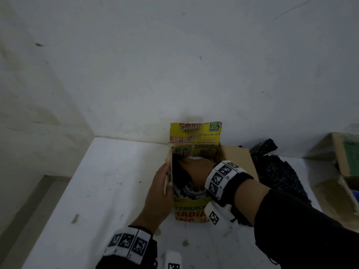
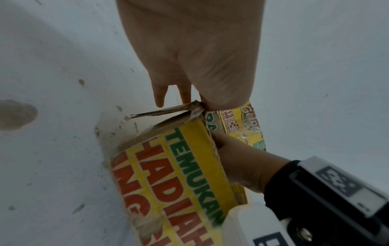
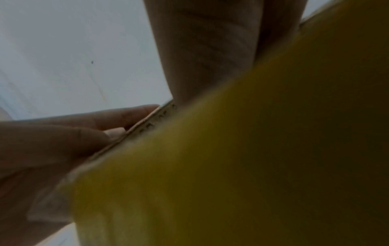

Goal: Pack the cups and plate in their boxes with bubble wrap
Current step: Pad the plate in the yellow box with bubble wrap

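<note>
A yellow printed cardboard box (image 1: pixel 191 210) stands open on the white table (image 1: pixel 97 191), close to the wall. A blue-and-white patterned plate (image 1: pixel 189 191) lies inside it, partly under black bubble wrap (image 1: pixel 177 162). My left hand (image 1: pixel 161 187) pinches the box's left flap between thumb and fingers; in the left wrist view the left hand (image 2: pixel 189 58) meets the box (image 2: pixel 179 174) at the flap's corner. My right hand (image 1: pixel 194 171) reaches down into the box above the plate, and its fingers are hidden. The right wrist view is mostly filled by the blurred yellow box wall (image 3: pixel 252 149).
A heap of black bubble wrap (image 1: pixel 277 171) lies on the table right of the box. Another brown cardboard box (image 1: pixel 338 162) sits at the far right edge. The yellow box's brown right flap (image 1: pixel 239 160) hangs outward. The table's left edge drops off beside the wall.
</note>
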Demonstrator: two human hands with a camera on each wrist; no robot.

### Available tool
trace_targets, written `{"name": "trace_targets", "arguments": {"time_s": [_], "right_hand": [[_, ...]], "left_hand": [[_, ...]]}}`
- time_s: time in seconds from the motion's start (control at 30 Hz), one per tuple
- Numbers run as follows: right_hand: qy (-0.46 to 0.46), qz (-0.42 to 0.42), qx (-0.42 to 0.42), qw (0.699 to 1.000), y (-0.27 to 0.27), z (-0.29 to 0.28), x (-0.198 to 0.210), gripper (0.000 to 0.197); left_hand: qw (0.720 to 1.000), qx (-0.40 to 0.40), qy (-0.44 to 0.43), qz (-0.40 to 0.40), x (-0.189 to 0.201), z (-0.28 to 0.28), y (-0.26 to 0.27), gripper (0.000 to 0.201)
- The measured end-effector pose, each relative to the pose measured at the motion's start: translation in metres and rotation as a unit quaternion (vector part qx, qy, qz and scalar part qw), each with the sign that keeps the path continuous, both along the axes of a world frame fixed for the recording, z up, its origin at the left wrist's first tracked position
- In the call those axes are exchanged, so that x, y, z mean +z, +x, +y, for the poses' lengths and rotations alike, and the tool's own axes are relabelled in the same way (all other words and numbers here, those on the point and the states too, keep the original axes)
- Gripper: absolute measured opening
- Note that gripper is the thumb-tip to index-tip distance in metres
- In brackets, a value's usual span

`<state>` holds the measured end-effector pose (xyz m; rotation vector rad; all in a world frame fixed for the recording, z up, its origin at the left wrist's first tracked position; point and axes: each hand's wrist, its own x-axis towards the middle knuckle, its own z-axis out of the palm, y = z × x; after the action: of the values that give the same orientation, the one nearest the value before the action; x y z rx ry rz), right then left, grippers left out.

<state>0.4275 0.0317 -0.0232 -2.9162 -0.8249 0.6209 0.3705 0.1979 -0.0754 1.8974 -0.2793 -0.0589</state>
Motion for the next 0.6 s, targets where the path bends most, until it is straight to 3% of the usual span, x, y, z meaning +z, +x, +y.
{"name": "trace_targets", "arguments": {"time_s": [0.17, 0.3, 0.43, 0.6], "right_hand": [[-0.033, 0.051, -0.032, 0.998, 0.012, 0.0, -0.012, 0.077], [-0.034, 0.086, -0.019, 0.995, 0.016, 0.005, -0.008, 0.058], [-0.023, 0.125, -0.046, 0.991, 0.014, 0.008, 0.008, 0.017], [-0.053, 0.117, -0.031, 0.991, 0.013, 0.007, 0.025, 0.026]], "left_hand": [[1.0, 0.0, -0.001, 0.006, -0.001, -0.001, -0.001, 0.054], [1.0, -0.004, -0.002, 0.007, -0.002, 0.0, -0.001, 0.062], [1.0, -0.009, -0.008, 0.013, 0.0, 0.002, -0.001, 0.059], [1.0, -0.006, -0.007, 0.007, 0.0, 0.0, -0.002, 0.057]]}}
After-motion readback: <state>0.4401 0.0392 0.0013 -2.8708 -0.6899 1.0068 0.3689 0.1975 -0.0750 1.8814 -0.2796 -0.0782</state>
